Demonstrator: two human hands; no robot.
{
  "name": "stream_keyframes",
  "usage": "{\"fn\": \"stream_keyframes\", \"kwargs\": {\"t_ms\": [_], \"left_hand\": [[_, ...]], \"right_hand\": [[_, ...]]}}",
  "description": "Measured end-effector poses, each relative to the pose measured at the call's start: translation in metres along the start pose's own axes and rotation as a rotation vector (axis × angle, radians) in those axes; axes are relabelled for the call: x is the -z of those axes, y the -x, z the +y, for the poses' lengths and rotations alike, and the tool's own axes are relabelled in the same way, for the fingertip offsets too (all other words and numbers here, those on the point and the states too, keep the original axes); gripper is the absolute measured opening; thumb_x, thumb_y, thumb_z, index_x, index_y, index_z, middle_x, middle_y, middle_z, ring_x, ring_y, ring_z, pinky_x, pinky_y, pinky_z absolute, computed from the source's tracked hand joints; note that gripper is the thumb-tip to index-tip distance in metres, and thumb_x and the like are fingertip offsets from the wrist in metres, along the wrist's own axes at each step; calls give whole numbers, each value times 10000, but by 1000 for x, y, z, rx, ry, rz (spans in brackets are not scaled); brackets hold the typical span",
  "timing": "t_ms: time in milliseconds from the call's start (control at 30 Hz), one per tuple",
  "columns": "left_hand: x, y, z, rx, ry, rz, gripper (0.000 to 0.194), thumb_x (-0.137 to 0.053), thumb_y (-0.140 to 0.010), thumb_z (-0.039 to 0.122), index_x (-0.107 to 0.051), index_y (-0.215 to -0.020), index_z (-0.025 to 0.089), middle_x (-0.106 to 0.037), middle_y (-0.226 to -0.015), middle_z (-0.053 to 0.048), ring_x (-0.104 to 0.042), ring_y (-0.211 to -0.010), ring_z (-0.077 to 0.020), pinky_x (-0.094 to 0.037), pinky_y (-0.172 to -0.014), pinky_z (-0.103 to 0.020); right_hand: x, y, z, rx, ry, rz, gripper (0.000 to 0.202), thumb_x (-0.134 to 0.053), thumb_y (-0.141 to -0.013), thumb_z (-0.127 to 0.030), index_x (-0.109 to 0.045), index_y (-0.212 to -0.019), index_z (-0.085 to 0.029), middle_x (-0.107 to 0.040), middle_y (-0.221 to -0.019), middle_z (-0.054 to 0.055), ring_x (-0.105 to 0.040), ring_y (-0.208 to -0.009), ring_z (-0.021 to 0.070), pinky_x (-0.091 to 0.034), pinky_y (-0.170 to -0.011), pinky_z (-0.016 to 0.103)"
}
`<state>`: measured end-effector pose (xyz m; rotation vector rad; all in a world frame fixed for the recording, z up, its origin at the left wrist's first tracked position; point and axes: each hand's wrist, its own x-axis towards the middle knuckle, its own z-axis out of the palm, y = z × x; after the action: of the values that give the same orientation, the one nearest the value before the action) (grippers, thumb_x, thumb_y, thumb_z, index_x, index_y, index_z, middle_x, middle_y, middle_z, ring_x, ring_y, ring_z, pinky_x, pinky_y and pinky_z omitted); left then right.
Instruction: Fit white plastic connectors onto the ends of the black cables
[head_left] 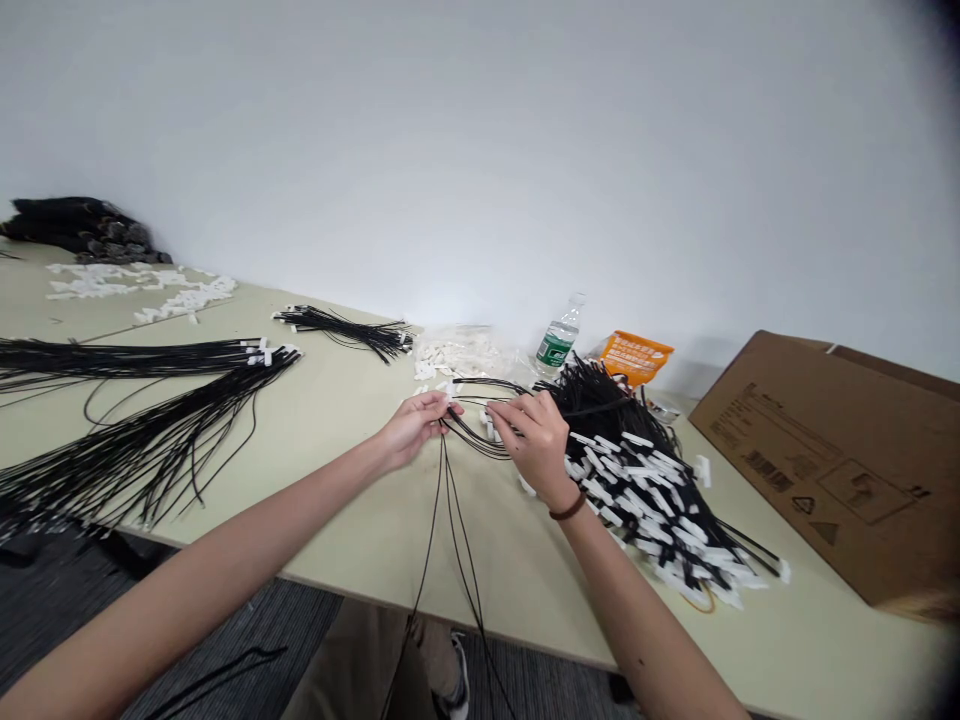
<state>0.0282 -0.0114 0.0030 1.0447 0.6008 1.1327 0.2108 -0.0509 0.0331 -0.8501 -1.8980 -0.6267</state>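
My left hand (415, 425) pinches a few thin black cords (452, 505) near a small white clip; their loose ends hang down over the table's front edge. My right hand (534, 438) rests on the same cords where they loop on the table (352, 470), fingers bent over small white plastic clips (489, 422). A brown band circles my right wrist. Just right of that hand lies a big heap of black cords with white clips fitted (649, 480).
Long bundles of black cords (142, 420) spread over the table's left side. A smaller bundle (349, 330), loose white clips (457, 355), a water bottle (560, 338) and an orange packet (634, 357) sit at the back. A flat cardboard box (832, 460) lies at right.
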Motion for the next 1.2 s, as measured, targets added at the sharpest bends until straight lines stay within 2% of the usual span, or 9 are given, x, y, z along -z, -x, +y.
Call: {"fn": "stream_keyframes", "kwargs": {"t_ms": [1200], "left_hand": [[0, 1, 0, 18, 0, -15, 227, -706, -661, 293, -574, -736, 125, -631, -805, -65, -536, -671, -104, -370, -563, -207]], "right_hand": [[0, 2, 2, 34, -9, -30, 154, -556, -836, -196, -689, -882, -258, -617, -701, 8, -464, -661, 128, -394, -622, 266]]}}
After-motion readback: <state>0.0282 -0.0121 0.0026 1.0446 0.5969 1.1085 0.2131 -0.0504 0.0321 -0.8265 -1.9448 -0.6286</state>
